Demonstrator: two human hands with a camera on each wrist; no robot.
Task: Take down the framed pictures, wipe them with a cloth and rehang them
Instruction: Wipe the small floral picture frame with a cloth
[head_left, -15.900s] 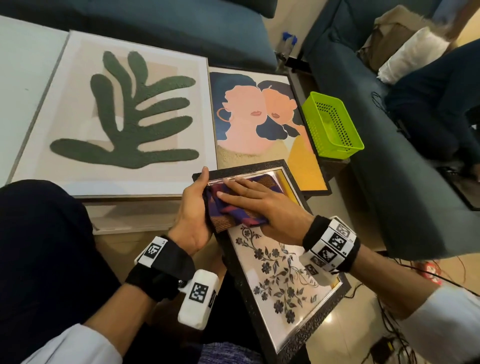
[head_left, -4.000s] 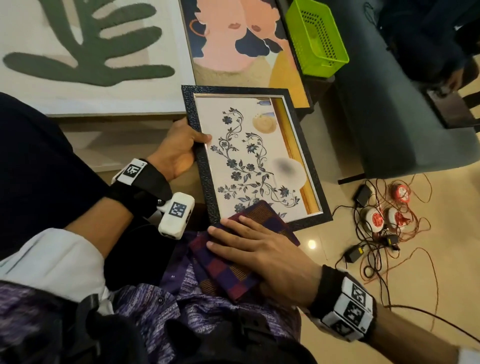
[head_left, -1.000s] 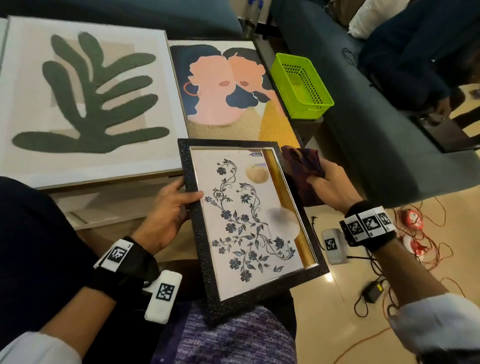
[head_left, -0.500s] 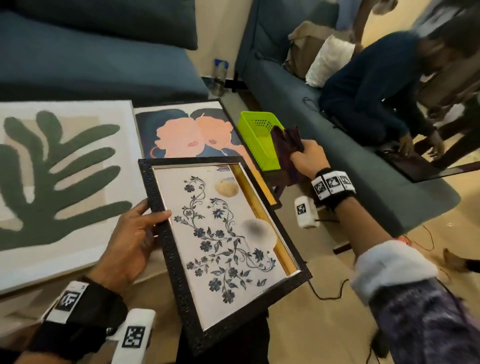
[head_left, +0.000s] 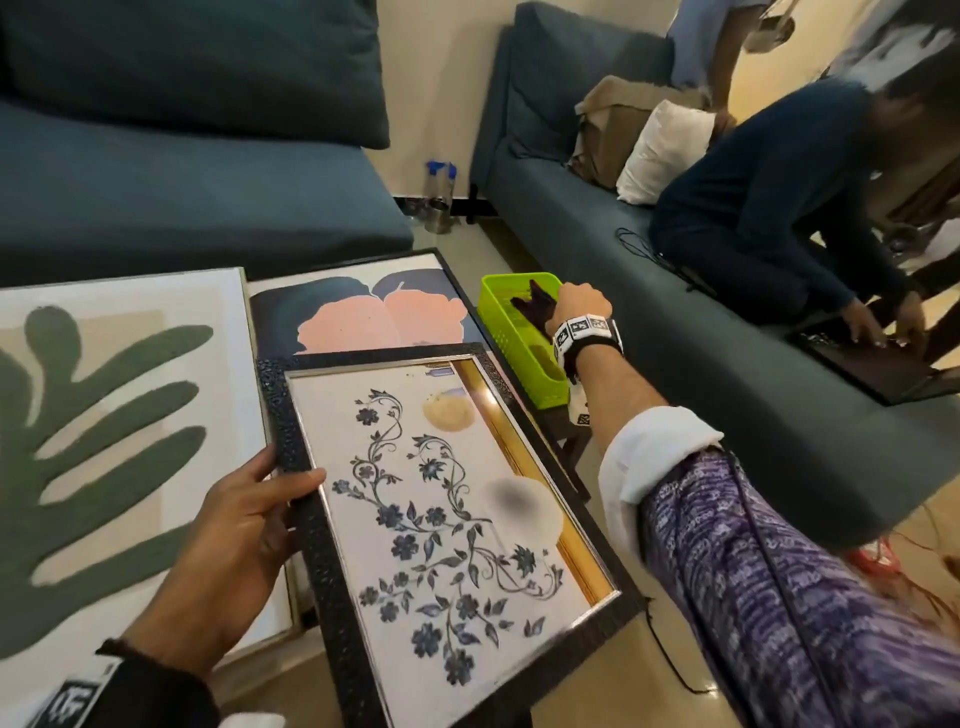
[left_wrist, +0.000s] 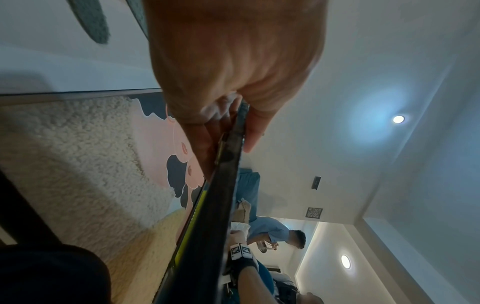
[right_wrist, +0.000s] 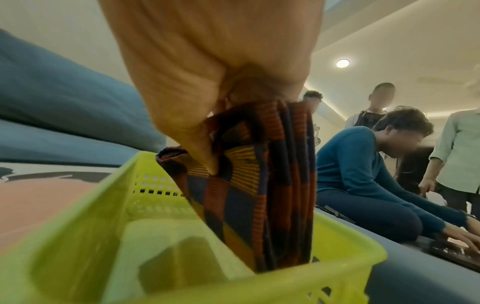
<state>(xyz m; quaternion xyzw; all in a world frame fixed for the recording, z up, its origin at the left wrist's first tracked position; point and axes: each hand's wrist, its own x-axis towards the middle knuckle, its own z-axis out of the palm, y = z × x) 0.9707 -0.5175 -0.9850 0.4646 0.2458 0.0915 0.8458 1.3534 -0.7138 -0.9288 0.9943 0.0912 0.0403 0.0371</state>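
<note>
My left hand (head_left: 249, 514) grips the left edge of a black-framed floral picture (head_left: 441, 519), thumb on the front, fingers behind; the left wrist view shows the frame (left_wrist: 221, 195) edge-on in that grip. My right hand (head_left: 579, 306) holds a folded checked cloth (right_wrist: 254, 185) inside a lime-green basket (head_left: 514, 343), the cloth's lower end down between the basket (right_wrist: 98, 222) walls. In the head view only a dark tip of the cloth (head_left: 535, 301) shows. Two more pictures lie flat on the low table: a green leaf print (head_left: 104, 415) and a two-faces painting (head_left: 374, 317).
Blue sofas (head_left: 182, 171) stand behind the table and along the right side (head_left: 727, 395). A person (head_left: 779, 208) sits on the right sofa typing on a laptop (head_left: 883, 364); others stand behind. Bottles (head_left: 439, 197) stand on the floor between the sofas.
My right hand has carried the cloth from the picture's right side to the green basket and lowered it in. The left hand keeps its grip on the floral frame.
</note>
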